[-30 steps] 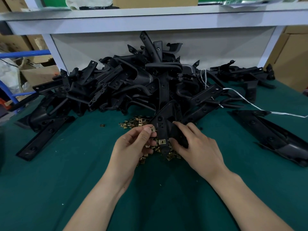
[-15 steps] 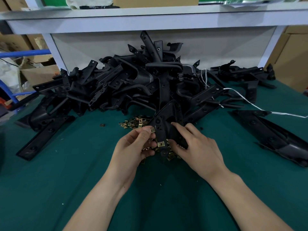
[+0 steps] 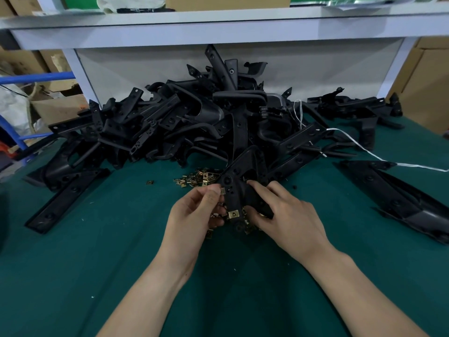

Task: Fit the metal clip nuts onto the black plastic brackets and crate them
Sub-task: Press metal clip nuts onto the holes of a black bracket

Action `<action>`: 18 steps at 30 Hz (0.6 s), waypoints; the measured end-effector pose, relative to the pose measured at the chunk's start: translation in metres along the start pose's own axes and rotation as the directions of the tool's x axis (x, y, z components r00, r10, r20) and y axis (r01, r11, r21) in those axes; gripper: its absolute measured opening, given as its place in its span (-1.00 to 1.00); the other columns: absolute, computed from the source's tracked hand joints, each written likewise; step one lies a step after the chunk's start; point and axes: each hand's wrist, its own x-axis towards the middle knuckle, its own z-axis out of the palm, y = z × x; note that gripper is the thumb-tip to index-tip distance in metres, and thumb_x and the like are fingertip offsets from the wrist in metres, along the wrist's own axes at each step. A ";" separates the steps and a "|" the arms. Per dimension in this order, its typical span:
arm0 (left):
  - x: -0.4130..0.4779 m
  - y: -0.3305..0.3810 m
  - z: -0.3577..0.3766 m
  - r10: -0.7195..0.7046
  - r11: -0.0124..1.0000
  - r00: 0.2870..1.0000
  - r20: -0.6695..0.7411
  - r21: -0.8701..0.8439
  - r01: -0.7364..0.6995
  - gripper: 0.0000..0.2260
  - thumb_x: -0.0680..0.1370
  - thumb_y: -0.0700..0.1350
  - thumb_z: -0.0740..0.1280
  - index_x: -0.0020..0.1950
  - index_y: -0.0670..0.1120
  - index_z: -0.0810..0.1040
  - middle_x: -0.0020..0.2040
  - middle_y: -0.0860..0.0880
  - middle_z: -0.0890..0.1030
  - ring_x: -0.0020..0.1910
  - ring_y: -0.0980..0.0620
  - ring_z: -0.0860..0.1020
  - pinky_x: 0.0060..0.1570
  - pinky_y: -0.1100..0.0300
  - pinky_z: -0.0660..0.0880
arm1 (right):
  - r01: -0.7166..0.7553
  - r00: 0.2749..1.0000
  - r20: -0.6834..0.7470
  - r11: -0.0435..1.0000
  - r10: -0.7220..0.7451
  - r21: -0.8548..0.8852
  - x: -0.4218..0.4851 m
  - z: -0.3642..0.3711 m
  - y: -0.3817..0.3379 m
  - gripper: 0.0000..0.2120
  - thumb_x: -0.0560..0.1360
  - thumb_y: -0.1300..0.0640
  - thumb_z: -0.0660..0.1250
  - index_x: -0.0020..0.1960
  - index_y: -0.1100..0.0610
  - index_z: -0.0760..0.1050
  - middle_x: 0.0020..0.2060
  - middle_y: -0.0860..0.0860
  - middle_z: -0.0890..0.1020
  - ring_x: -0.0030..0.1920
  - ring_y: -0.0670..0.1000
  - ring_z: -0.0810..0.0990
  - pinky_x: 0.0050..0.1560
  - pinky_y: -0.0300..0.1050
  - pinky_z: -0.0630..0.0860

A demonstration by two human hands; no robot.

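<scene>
head view: on the green tabletop (image 3: 97, 263), near the middle, both hands work on 1 black plastic bracket (image 3: 239, 181). the right hand (image 3: 286, 215) grips the bracket's near right part, its fingers curled over the top, and holds the piece tilted with its narrow end toward the near side. the left hand (image 3: 194, 210) holds a small pale pinched clip nut (image 3: 222, 190) between thumb and forefinger, right against the bracket's left edge; whether it is seated on that edge cannot be told. 1 brass-coloured fitted clip nut (image 3: 234, 214) sits clipped on the bracket's near end, between the 2 hands. under the hands and just beyond them lies a scatter of loose clip nuts (image 3: 196, 178), and 1 stray clip nut (image 3: 150, 182) lies apart to the left. behind these a tall heap of brackets (image 3: 194, 122) fills the far middle of the tabletop, up against a pale back panel (image 3: 145, 62). a flat strip bracket (image 3: 65, 198) lies at the heap's left foot, and a long bracket (image 3: 401, 198) lies alone on the right, well apart from the hands. a white strap (image 3: 364, 152) runs from the heap off the right edge. a white shelf (image 3: 218, 23) spans the top, cardboard boxes (image 3: 427, 81) stand far right, and a blue rail (image 3: 36, 77) shows far left.
</scene>
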 end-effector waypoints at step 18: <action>-0.002 -0.008 0.004 0.005 1.000 1.000 -0.026 0.002 -0.005 -0.83 0.63 -0.05 0.34 -0.01 -0.10 0.68 -0.03 -0.18 0.71 -0.09 -0.04 0.66 0.03 0.02 0.58 | 0.001 1.000 -0.004 0.999 -0.001 0.047 -0.001 0.000 -0.001 -0.49 0.55 -0.25 0.23 0.46 -0.11 0.39 0.03 -0.20 0.48 -0.35 -0.06 0.50 -0.39 -0.18 0.39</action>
